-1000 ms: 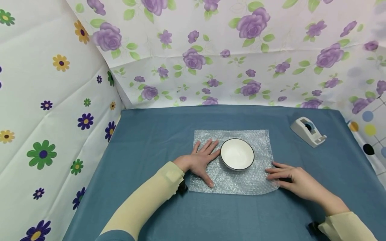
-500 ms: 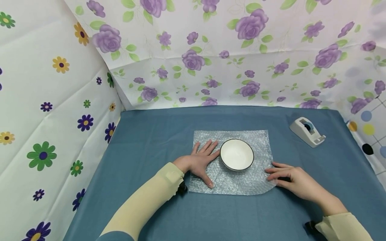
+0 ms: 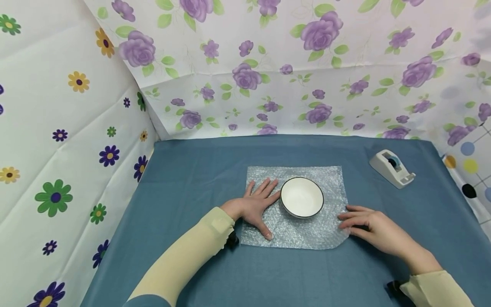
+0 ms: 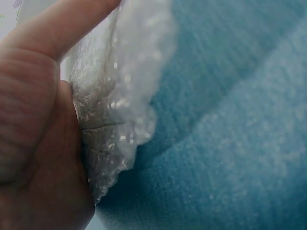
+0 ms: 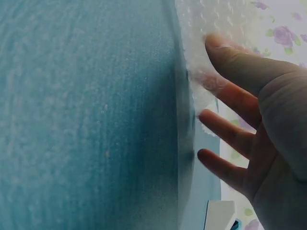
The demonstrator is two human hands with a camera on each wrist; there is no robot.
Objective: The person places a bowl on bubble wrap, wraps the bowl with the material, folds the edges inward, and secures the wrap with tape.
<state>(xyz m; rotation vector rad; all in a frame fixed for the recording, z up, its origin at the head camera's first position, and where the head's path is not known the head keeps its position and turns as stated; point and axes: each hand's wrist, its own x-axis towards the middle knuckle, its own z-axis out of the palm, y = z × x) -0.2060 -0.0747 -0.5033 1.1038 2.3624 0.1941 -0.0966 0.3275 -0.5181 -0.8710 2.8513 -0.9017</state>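
Observation:
A white bowl (image 3: 301, 197) with a dark rim stands upright on a flat sheet of bubble wrap (image 3: 303, 236). My left hand (image 3: 257, 209) rests with spread, straight fingers on the left part of the sheet, its index fingertip right at the bowl's side. At the sheet's lower right corner, my right hand (image 3: 377, 230) pinches the wrap between thumb and index finger. In the right wrist view the thumb lies on the near side of the bubble wrap (image 5: 196, 24), and the index fingertip shows through the clear film. The left wrist view has the sheet's edge (image 4: 129, 110) beside the left palm.
A white tape dispenser (image 3: 392, 168) with a blue roll sits at the right rear of the table. Blue cloth (image 3: 299, 277) covers the tabletop. Flowered sheets (image 3: 245, 106) hang behind and along the left side.
The lower right corner of the bubble wrap has drawn slightly up and inward at my right fingers. My left hand and the bowl keep their places.

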